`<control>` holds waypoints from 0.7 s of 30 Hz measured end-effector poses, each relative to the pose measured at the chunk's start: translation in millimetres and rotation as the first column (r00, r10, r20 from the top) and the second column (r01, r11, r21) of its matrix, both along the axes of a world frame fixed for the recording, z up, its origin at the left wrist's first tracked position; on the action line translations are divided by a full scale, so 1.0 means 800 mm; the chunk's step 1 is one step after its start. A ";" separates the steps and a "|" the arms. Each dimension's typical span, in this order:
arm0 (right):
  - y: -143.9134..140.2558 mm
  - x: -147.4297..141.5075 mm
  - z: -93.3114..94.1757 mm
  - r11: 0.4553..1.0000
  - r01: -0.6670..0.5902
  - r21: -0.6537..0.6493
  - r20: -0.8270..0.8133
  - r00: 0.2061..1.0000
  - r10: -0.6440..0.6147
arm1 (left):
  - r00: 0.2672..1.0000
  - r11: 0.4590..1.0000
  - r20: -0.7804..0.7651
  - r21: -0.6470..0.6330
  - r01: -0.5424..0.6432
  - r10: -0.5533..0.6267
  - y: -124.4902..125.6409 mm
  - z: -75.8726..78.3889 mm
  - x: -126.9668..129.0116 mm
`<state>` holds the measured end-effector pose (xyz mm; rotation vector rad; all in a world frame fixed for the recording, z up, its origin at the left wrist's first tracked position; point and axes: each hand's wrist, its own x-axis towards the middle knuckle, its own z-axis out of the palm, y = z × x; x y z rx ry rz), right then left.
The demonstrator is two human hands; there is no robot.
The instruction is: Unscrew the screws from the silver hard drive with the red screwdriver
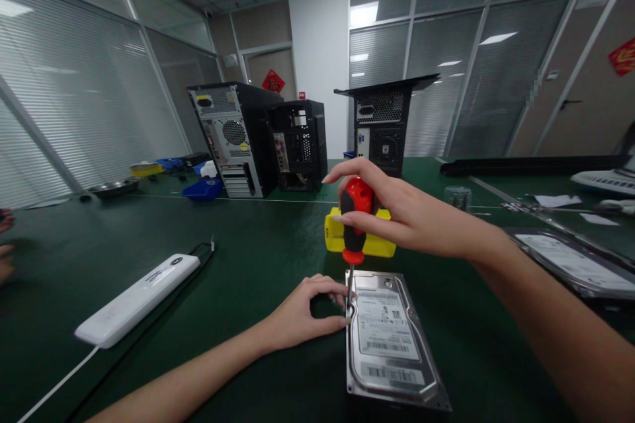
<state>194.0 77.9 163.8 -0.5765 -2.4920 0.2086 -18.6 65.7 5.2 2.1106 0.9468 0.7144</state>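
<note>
A silver hard drive with a white printed label lies on the green table in front of me. My right hand is closed around the red and black handle of a screwdriver. The screwdriver stands nearly upright, its tip down at the drive's left edge. My left hand curls at that same edge, fingertips and thumb against the drive beside the screwdriver's shaft. Just behind the drive sits a yellow bin, partly hidden by my right hand and the screwdriver.
A white power strip with cables lies at the left. Computer cases stand at the back, near a blue bin. More hard drives lie at the right, below a glass cup. Another person's hand shows at the left edge.
</note>
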 end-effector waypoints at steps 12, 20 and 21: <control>0.005 -0.003 -0.002 0.999 0.014 0.053 -0.023 1.000 -0.012 | 1.000 1.000 -0.004 -0.004 0.005 -0.005 0.000 -0.002 -0.001; 0.004 -0.003 -0.002 0.999 0.023 0.026 -0.015 1.000 -0.023 | 1.000 1.000 -0.010 0.002 0.008 -0.008 0.001 -0.004 -0.003; 0.004 -0.003 -0.002 0.999 0.023 0.028 -0.016 1.000 -0.023 | 1.000 1.000 -0.011 0.002 0.006 -0.006 0.001 -0.003 -0.003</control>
